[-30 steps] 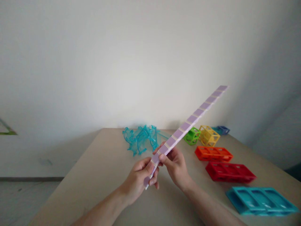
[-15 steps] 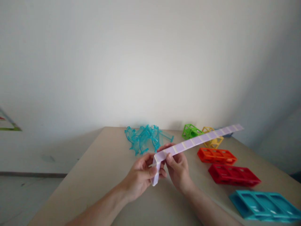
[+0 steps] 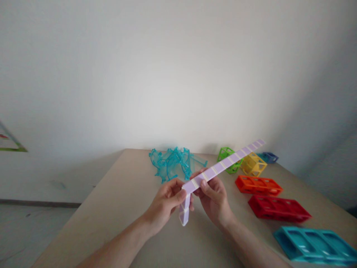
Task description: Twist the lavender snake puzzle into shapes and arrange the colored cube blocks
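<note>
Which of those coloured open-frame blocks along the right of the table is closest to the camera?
The long teal plastic frame block at bottom right; the red and orange ones lie farther back.

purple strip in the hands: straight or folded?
Folded. The purple strip bends sharply at the left hand; its short end hangs down, the long part slants up past the right hand.

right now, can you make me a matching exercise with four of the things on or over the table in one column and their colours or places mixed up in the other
Things:
1. segmented strip
2. pile of curved clear pieces
3. long frame nearest the camera
4. frame just behind the red one

Descriptions:
A. orange, lying flat on the table
B. lilac, held in both hands, bent near its lower end
C. teal, at the table's near right edge
D. see-through turquoise, at the far side by the wall

Pairs: 1-B, 2-D, 3-C, 4-A

The left hand and right hand both grip the strip.
</note>
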Motion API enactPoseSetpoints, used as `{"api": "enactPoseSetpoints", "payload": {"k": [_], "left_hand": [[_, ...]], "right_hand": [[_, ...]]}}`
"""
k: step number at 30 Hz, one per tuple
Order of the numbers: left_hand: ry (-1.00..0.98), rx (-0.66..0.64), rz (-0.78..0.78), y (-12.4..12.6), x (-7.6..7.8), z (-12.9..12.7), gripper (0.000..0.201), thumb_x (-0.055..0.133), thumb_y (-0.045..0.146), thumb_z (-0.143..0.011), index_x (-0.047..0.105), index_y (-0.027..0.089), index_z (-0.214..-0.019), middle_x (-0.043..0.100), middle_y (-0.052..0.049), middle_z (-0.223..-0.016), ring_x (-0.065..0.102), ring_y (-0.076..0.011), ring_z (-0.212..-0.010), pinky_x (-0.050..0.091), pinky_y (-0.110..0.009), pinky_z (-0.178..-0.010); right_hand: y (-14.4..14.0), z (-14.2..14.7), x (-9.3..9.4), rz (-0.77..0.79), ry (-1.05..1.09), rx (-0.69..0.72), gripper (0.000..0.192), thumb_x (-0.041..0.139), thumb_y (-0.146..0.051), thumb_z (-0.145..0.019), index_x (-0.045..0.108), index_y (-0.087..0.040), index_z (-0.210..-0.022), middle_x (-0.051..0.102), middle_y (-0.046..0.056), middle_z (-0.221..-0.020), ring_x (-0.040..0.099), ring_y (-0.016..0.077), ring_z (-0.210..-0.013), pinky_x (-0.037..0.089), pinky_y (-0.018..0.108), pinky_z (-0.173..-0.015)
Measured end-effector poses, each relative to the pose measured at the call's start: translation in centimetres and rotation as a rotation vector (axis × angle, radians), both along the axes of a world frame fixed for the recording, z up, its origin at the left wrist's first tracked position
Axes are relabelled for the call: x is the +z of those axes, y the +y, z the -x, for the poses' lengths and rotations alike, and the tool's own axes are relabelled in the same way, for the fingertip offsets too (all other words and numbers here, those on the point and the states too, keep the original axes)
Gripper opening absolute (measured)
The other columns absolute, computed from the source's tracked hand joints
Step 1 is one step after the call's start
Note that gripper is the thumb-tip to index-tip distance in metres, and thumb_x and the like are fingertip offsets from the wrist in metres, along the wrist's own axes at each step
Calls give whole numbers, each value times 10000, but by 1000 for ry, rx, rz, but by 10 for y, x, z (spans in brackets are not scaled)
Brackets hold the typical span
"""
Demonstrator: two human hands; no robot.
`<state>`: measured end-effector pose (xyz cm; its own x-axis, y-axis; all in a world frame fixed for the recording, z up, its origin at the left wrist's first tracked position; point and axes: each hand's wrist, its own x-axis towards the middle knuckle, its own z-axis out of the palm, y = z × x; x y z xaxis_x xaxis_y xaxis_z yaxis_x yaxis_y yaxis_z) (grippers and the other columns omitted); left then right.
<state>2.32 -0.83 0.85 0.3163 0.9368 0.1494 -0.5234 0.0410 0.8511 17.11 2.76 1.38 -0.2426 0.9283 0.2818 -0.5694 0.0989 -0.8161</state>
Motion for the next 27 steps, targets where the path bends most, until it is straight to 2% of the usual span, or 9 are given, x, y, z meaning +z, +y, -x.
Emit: {"api": "enactPoseSetpoints", "payload": {"k": [6,10,20,23,27], "left_hand": [[0,82,-30,0,-5,-2,269,630,334,-864,511,201,-1066,663,-36,-837,641,-150,-656,424,-247,-559],[-27,66,-51,0,-6,-1,230,621,322,-872,523,209,-1047,659,-32,-823,620,-130,-639,386,-217,-514],[-65,63,-59,1,-9,-1,269,648,329,-846,565,192,-1062,667,-52,-752,613,-155,-647,393,-238,-547],[13,95,-89,2,-12,3,293,669,365,-823,614,185,-1047,674,-67,-791,614,-158,-657,415,-258,-586],[281,156,-255,3,-8,14,294,647,407,-830,697,173,-1000,658,-58,-760,595,-152,-671,415,-254,-612]], "right_hand": [[2,1,0,-56,3,-45,287,766,-336,-731,579,-209,-908,612,12,-789,462,124,-555,386,261,-489],[4,0,0,-98,-1,-38,266,761,-334,-745,590,-201,-900,629,19,-789,484,126,-580,389,267,-541],[3,-5,4,-111,-39,-46,336,810,-347,-688,585,-203,-892,649,20,-764,547,154,-620,431,276,-566],[3,-4,2,-82,-23,2,340,799,-376,-697,584,-198,-891,614,1,-701,553,158,-591,438,284,-552],[2,-5,0,-15,-73,89,352,776,-429,-704,603,-175,-875,586,-1,-644,536,156,-539,427,284,-513]]}}
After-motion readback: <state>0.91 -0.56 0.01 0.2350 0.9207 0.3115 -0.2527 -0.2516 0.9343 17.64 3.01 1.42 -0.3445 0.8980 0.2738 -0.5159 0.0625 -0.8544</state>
